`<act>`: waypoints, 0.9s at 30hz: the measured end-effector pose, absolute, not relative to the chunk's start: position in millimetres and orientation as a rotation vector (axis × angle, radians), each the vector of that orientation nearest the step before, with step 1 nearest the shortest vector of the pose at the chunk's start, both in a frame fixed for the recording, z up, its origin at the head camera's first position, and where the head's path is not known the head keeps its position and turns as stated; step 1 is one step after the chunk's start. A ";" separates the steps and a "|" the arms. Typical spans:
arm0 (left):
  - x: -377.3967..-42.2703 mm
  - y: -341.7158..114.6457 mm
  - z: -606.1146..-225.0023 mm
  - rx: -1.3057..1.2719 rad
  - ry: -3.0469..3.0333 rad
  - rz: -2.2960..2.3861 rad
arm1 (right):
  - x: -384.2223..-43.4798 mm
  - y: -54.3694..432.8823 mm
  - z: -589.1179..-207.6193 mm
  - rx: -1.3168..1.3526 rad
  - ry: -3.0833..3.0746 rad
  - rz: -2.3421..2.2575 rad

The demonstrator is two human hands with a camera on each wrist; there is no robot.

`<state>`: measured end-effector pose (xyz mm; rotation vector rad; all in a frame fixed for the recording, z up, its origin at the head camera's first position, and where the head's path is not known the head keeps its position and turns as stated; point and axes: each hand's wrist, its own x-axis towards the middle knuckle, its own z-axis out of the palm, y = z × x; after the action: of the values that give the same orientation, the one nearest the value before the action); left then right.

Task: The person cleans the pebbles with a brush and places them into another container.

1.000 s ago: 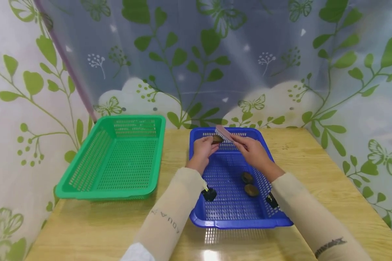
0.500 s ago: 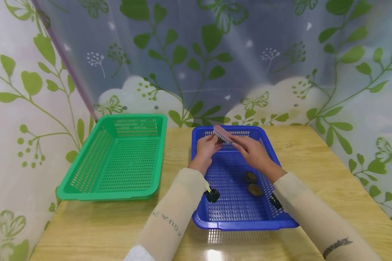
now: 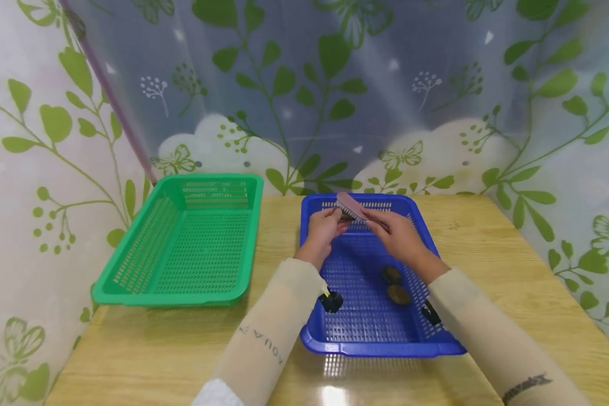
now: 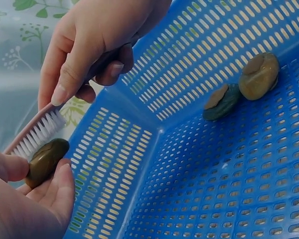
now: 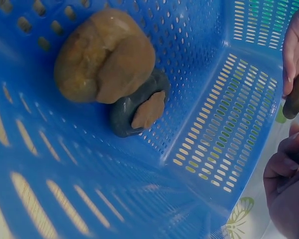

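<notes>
Over the far end of the blue basket [image 3: 380, 349], my left hand [image 3: 323, 230] pinches a smooth olive-brown stone [image 4: 47, 162] between thumb and fingers. My right hand [image 3: 400, 237] grips the handle of a pink brush [image 3: 350, 204], whose white bristles [image 4: 39, 133] face down right at the stone's upper side. Two more stones lie inside the basket near its right wall: a tan one [image 5: 104, 57] and a dark grey-green one [image 5: 139, 107]. Each of these carries a dry brown patch like mud. Part of the brush handle is hidden in the right hand.
A green basket [image 3: 172, 299] stands to the left on the wooden table [image 3: 147, 355], nothing visible inside it. A leaf-patterned curtain [image 3: 304, 101] hangs behind and at both sides. Black wrist camera parts [image 3: 330, 301] hang below the sleeves.
The brush has shifted slightly over the held stone, first covering more of it, then less. Both hands stay together above the basket's far end. The head view has drifted a little.
</notes>
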<state>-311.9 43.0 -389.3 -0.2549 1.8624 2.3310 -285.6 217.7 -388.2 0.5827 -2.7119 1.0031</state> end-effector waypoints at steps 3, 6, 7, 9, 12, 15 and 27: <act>-312.0 43.1 -388.0 -0.255 1.847 2.358 | -286.6 217.7 -388.9 0.567 -2.690 1.001; -311.1 41.5 -388.6 -0.280 1.849 2.362 | -287.2 217.4 -391.6 0.564 -2.690 1.009; -310.3 41.1 -388.8 -0.286 1.846 2.364 | -286.8 217.4 -392.4 0.560 -2.693 1.010; -309.7 41.0 -389.7 -0.290 1.849 2.363 | -286.2 217.6 -392.3 0.538 -2.709 1.008; -309.9 41.8 -388.3 -0.265 1.857 2.365 | -286.1 219.1 -389.4 0.469 -2.738 0.970; -311.5 43.0 -387.5 -0.240 1.870 2.359 | -287.3 220.4 -386.5 0.394 -2.769 0.941; -311.9 45.0 -394.3 -0.212 1.896 2.338 | -284.2 219.7 -388.0 0.371 -2.685 1.019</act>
<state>-311.9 45.0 -394.3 -0.2125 1.8960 2.3376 -284.2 219.7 -388.0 0.3710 -2.6851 1.0187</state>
